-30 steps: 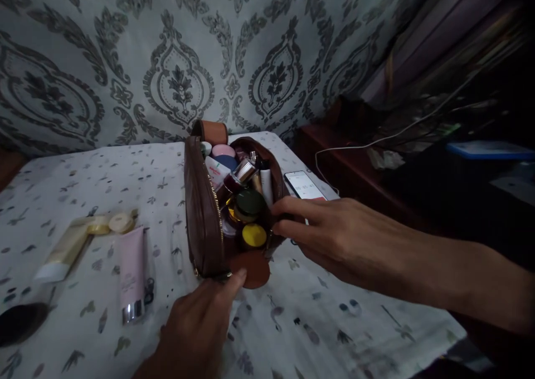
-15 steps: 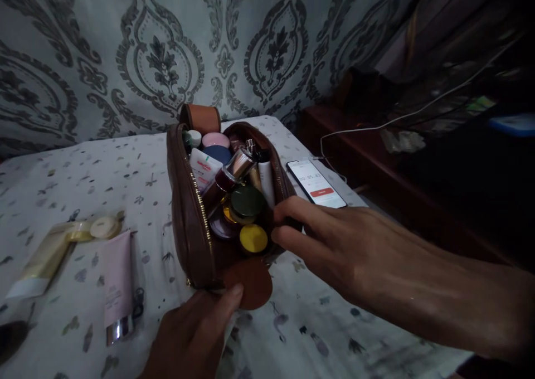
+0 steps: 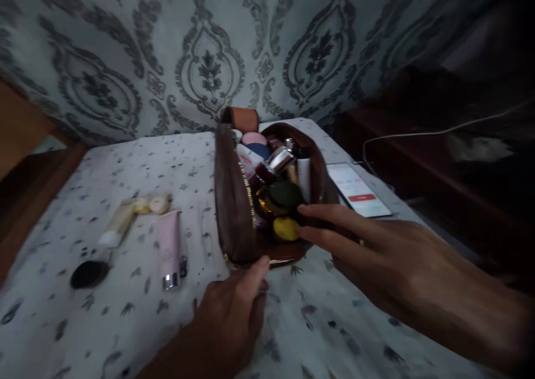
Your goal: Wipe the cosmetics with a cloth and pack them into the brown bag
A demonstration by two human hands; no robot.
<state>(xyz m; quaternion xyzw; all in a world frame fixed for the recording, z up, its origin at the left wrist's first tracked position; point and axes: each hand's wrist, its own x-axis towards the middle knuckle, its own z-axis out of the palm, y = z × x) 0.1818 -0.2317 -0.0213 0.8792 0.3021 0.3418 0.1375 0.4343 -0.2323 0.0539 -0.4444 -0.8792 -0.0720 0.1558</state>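
A brown zip toiletry bag [image 3: 234,217] lies unzipped on the bed, packed with cosmetics. Inside are a dark-lidded jar [image 3: 284,196], a yellow-lidded jar [image 3: 286,229], a white tube [image 3: 304,178] and a pink round lid [image 3: 254,139]. My left hand [image 3: 236,306] grips the near end of the bag, its thumb on top at the rim and its other fingers curled below. From the right, my right hand [image 3: 368,251] reaches over the bag's side with fingers stretched and apart; the fingertips are at the two jars. Its thumb is hidden.
Left of the bag lie a pink tube [image 3: 169,245], a yellowish tube [image 3: 119,223], a round cream-coloured item [image 3: 159,204] and a dark round item [image 3: 89,274]. A lit phone [image 3: 361,192] with a white cable [image 3: 438,132] lies right of the bag, by the bed's edge.
The view has turned left, so everything sits further right. My right fingertips have moved from the bag's side to the jars. The brown flap under my left thumb now looks tipped up.
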